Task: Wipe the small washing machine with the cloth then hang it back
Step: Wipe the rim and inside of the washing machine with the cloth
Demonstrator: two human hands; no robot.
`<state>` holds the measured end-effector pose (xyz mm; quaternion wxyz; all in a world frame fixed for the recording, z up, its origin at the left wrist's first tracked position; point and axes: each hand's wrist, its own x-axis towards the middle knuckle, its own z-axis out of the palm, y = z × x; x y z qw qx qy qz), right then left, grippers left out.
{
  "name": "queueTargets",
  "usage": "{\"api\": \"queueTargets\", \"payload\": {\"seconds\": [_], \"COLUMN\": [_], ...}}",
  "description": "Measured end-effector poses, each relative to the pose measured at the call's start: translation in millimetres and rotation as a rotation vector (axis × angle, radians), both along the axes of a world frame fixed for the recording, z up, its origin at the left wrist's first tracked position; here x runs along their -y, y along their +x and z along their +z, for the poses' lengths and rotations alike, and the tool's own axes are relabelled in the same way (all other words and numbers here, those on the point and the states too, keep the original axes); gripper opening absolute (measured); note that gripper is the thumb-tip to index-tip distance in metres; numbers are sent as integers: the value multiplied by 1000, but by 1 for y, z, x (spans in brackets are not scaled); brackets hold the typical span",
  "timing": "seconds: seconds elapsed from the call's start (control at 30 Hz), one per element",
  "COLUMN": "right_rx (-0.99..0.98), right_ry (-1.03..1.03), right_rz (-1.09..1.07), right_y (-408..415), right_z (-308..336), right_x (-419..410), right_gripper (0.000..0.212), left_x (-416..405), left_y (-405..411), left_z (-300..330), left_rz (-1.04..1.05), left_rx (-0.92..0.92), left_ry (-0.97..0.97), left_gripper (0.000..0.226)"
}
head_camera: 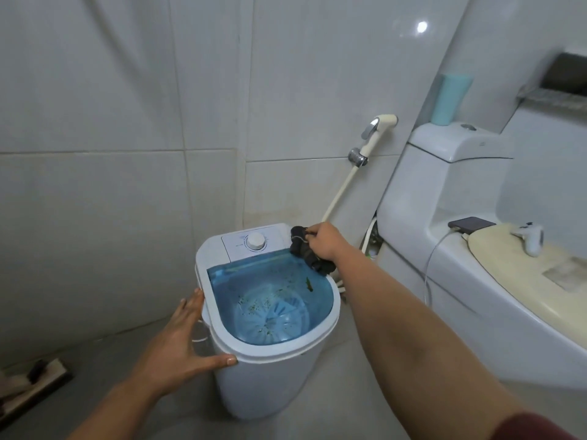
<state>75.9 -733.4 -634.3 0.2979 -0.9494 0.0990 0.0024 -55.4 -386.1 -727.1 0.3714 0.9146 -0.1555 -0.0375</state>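
Note:
A small white washing machine (273, 376) stands on the floor with its lid off, showing a blue tub (270, 300) flecked with dark specks. A white dial (255, 241) sits on its back panel. My right hand (324, 241) holds a bunched dark cloth (306, 252) pressed on the machine's back right rim. My left hand (181, 341) rests flat against the machine's left front rim, fingers spread, thumb along the front edge.
A white toilet (460, 249) stands close on the right, with a phone (471, 224) and a white controller (530, 238) on it. A bidet sprayer (378, 131) and hose hang on the tiled wall behind. A brush (35, 382) lies at the lower left.

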Motion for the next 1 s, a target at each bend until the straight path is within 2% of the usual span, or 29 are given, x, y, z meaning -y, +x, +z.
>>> {"api": "queueTargets", "payload": {"seconds": [0.23, 0.4, 0.8, 1.0], "right_rx": [48, 189, 357, 414], "right_ry": [184, 173, 326, 310], "right_rz": [-70, -85, -146, -204], "right_y": [-37, -71, -114, -130], "right_z": [-22, -38, -62, -69], "right_x": [19, 4, -2, -6], "right_gripper": [23, 35, 24, 27], "left_x": [2, 3, 3, 4], "left_y": [-2, -3, -4, -4], "left_z": [7, 10, 16, 18], "left_rz": [-5, -19, -15, -18], "left_rx": [-11, -12, -38, -32], "left_ry": [37, 71, 117, 147], "left_gripper": [152, 152, 152, 151]}}
